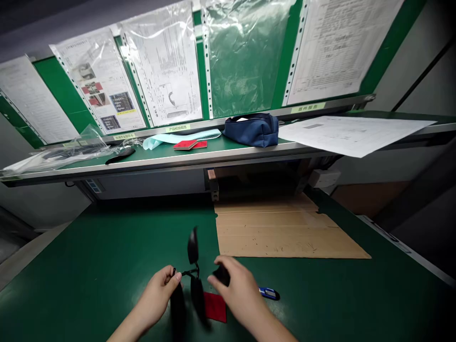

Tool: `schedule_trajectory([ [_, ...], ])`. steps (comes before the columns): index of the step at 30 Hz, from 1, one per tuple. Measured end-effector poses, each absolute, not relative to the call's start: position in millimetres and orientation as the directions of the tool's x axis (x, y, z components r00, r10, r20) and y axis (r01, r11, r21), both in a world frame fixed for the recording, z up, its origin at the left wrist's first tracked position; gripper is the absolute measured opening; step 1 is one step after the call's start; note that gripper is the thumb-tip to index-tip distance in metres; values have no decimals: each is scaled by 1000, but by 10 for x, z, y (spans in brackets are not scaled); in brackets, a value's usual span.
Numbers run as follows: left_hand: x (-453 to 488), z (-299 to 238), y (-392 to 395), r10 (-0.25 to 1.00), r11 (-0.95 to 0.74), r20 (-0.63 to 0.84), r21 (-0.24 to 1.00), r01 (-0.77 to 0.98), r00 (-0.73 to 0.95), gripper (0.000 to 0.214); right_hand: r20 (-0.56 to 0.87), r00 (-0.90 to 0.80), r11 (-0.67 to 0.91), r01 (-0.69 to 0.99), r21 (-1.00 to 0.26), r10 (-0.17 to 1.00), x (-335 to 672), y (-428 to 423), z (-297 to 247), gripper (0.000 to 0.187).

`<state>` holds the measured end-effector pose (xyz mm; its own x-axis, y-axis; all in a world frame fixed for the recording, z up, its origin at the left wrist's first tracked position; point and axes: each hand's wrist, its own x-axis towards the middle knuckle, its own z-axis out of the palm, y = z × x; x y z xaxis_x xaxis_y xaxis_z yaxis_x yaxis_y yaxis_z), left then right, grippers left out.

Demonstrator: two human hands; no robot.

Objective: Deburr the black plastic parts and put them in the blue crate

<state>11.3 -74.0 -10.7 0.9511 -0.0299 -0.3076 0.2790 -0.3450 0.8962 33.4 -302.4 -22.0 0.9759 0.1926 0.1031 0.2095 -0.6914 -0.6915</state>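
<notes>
My left hand (158, 297) is closed, thumb and fingers pinching a thin black sprue (191, 272) with long leaf-shaped black parts. One such part (193, 246) points up and away; another (198, 297), blurred, hangs toward me. A third dark part (177, 304) hangs below my left fingertips. Just right of the sprue, my right hand (239, 287) is curled with a black piece (221, 274) between thumb and fingers; its full shape is hidden. Beneath them on the green table lies a red square pad (215, 307). A blue cutter-like tool (270, 293) shows beside my right wrist.
A flat cardboard sheet (285, 232) covers the table's back right. Above runs a shelf (156, 160) with a navy pouch (251, 130), red pads (190, 145), a light-blue strip (181, 137), a loose black part (120, 156), plastic bags (60, 156) and an overhanging paper (356, 133).
</notes>
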Motion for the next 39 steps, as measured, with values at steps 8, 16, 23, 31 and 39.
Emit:
schedule_trajectory([
  [8,-281,-639,-830,-129,691,-757,395,606,640,29,30,906,-759,372,-535,422,265,-2505,-614,34],
  [16,-352,-401,102,453,-504,-169,761,407,876,34,-35,572,-532,736,-418,819,484,-1965,-836,42],
  [23,-502,-51,150,115,-532,-337,773,344,934,41,271,412,-380,910,-164,870,397,-1991,-434,47],
  [31,-285,-120,-260,-59,-188,-344,926,328,937,39,-104,580,-576,738,-352,808,605,-2214,-254,8],
  [39,-331,-764,-657,246,604,-498,750,270,832,38,-46,745,-691,591,-417,665,428,-2114,-272,38],
])
